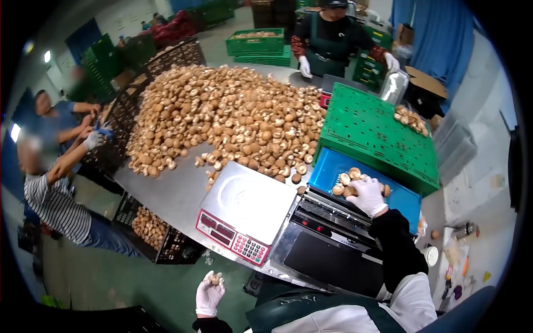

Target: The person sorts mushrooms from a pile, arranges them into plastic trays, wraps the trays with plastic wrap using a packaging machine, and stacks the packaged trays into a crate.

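Note:
My left hand (210, 297), in a white glove, is raised low in the view, in front of the table edge. Its fingers are closed around a mushroom (215, 279). At the right, my gloved right hand (368, 196) reaches over a small group of mushrooms (353, 173) on a blue tray (408, 206). The fingers curl down onto a mushroom (349, 191) there, and the palm hides part of the group. A clear-film edge shows around these mushrooms. Just below the tray is a black wrapping machine (327, 252).
A large heap of mushrooms (233, 116) covers the metal table (150, 191). A digital scale (252, 194) stands before me. Upturned green crates (383, 133) are behind the blue tray. A co-worker (333, 41) stands across the table; other people (61, 205) work at the left beside black crates (127, 208).

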Motion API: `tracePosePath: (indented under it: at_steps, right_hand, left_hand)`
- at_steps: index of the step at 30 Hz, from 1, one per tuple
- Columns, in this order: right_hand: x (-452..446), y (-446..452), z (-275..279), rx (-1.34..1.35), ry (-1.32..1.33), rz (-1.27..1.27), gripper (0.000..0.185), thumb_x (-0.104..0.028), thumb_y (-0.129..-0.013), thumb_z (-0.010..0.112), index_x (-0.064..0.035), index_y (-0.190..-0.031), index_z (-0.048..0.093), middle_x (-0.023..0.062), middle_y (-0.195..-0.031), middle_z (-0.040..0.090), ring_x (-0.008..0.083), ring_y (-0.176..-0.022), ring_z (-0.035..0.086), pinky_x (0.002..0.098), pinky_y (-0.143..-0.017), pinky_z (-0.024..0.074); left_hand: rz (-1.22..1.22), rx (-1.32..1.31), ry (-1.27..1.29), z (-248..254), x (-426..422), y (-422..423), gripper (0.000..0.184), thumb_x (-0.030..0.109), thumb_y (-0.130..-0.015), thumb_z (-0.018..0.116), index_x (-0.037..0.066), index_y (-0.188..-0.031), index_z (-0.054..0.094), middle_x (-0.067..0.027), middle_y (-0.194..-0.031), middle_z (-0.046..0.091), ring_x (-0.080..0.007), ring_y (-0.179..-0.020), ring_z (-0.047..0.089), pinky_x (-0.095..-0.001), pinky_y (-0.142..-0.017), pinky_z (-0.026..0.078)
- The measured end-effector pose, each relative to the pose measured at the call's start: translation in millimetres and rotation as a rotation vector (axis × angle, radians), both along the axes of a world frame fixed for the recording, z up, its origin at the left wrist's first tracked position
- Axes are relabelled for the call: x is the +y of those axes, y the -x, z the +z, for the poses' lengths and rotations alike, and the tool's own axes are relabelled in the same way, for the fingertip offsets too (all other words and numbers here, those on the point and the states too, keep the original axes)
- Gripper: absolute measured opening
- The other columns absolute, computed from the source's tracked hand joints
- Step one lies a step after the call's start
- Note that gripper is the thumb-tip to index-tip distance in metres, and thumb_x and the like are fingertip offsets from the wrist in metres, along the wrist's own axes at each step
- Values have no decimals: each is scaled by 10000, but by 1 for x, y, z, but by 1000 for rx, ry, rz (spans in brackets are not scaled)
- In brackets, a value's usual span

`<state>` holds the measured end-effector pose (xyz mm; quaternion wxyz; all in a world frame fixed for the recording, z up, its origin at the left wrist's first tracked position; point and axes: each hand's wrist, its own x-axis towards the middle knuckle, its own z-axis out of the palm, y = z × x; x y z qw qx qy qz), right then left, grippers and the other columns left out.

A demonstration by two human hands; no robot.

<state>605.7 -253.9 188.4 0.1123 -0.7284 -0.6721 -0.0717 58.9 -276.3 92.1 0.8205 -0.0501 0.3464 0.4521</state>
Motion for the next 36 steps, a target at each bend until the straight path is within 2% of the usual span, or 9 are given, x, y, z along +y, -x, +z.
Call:
tracePosePath:
  at_steps: [9, 11, 21, 25, 29, 31, 33, 35, 36]
  right_hand:
    - [-8, 26, 19, 265, -185, -206, 321, -46, -641, 665, -91, -940, 556, 96, -918, 577, 306, -906, 525, 393, -803, 397]
    - [-18, 45, 25, 479, -293, -169, 340, -13, -665, 636, -61, -989, 546, 105, -947, 569, 285, -900, 530, 368, -815, 413]
    - [2, 206, 34, 876, -23, 417, 450, 5, -669, 714, -19, -1077, 526, 148, -1079, 567, 303, -1023, 552, 355, -894, 434]
    - [7, 230, 18, 1083, 162, 377, 528, -52, -680, 728, 15, -1159, 516, 170, -1142, 560, 313, -1071, 539, 366, -932, 419]
    - [5, 209, -7, 1085, 493, 214, 409, -49, -701, 693, -7, -1089, 569, 136, -1018, 612, 277, -963, 584, 356, -873, 446]
    - [3, 210, -14, 903, 374, 371, 375, -56, -717, 681, -21, -1079, 588, 123, -954, 624, 264, -895, 596, 358, -833, 455]
    - [-1, 210, -15, 917, 497, 307, 339, -113, -760, 662, -31, -1083, 603, 128, -960, 625, 270, -884, 596, 357, -812, 460]
    - [-2, 210, -11, 919, 532, 299, 338, -132, -773, 656, -31, -1091, 603, 130, -970, 625, 276, -889, 594, 355, -814, 459]
    - [-4, 207, -13, 932, 569, 262, 340, -163, -788, 648, -28, -1096, 601, 131, -968, 626, 282, -892, 593, 358, -825, 456]
  left_hand:
    - [-563, 164, -241, 32, 66, -61, 129, 143, -919, 484, 29, -954, 532, -152, -898, 603, -265, -781, 624, -343, -614, 550]
    - [-693, 174, -342, 57, 71, -85, 245, 48, -901, 485, -20, -1133, 527, -109, -996, 605, -185, -875, 621, -291, -779, 529]
    - [-895, 54, -621, 111, 93, -157, 558, 199, -940, 516, 65, -1426, 276, -71, -1167, 543, -73, -809, 580, -199, -701, 486]
    - [-652, -3, -488, 86, 99, -104, 475, 233, -929, 525, 68, -1346, 372, -74, -987, 583, -62, -607, 530, -156, -502, 428]
    - [254, -26, -99, 36, 124, -7, 241, 148, -911, 518, 90, -1145, 511, -92, -969, 611, -85, -639, 565, -154, -450, 429]
    - [525, 125, 95, 22, 154, 40, 126, 173, -911, 535, 67, -975, 559, -56, -800, 608, -137, -645, 579, -218, -539, 483]
    - [415, 599, -393, -22, 192, 108, 273, 222, -868, 603, 5, -1021, 541, -91, -954, 607, -195, -868, 586, -291, -701, 529]
    - [748, -183, 65, 4, 228, 137, 443, 278, -847, 631, -10, -1150, 483, -151, -1150, 528, -260, -1109, 491, -350, -888, 493]
    - [786, -165, 62, -3, 248, 155, 497, 301, -847, 626, -9, -1194, 451, -167, -1201, 483, -294, -1169, 435, -374, -952, 450]
